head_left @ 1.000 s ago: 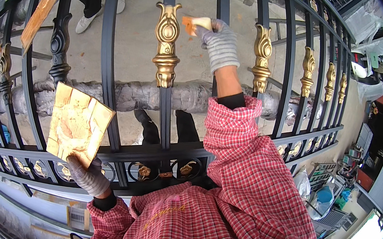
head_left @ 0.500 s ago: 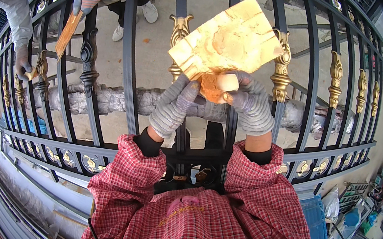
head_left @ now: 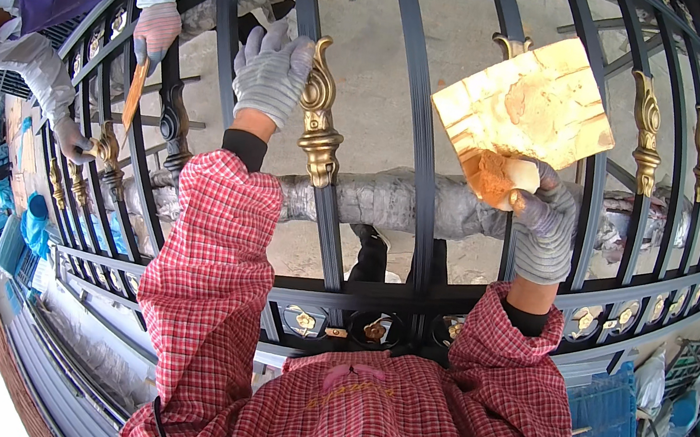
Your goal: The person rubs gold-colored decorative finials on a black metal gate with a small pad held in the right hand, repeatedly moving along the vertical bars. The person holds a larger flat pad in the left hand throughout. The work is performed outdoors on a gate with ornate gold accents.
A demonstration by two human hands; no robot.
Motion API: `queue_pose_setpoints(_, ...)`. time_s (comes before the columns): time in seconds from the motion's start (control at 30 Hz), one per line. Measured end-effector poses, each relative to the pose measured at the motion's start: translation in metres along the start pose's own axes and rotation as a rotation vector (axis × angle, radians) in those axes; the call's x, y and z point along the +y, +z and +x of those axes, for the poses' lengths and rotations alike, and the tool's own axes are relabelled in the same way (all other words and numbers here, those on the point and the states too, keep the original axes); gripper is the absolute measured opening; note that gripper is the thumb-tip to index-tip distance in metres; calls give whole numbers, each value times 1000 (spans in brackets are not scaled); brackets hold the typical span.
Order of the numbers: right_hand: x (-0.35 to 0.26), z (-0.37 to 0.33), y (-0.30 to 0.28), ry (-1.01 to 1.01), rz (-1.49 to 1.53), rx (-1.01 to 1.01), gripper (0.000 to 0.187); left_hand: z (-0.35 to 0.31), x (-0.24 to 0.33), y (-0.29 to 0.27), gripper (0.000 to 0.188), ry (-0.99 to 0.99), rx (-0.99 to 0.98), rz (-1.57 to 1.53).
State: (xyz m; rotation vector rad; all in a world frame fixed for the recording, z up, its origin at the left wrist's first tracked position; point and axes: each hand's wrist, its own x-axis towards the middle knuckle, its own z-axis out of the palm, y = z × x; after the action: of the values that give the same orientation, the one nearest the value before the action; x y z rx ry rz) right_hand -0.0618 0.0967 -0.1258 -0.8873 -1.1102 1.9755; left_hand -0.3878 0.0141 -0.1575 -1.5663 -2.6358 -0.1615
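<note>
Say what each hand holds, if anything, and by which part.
Right hand: a flat gold-smeared board, by its lower edge, and a white, orange-ended block, by its white end. Left hand: open, holding nothing.

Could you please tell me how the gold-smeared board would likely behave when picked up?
The board is probably stiff, as it juts out flat when held near one edge. It looks fairly light, since the right hand alone supports it. Its shiny gold coating may make it slippery.
</note>
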Motion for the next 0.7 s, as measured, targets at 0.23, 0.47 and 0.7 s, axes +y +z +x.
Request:
queue_pose_setpoints(0.23,3,3,-17,-33,-1,38,35,16,-6,-12,35,37,-77,-153)
queue_pose_setpoints(0.47,-1,1,-34,76,8,61,42,6,21,1,37,42,-77,95)
queue_pose_setpoints(0.7,-2,-6,-30,-33,-162,50,33,33,-27,-4,31,-67,-278,-465)
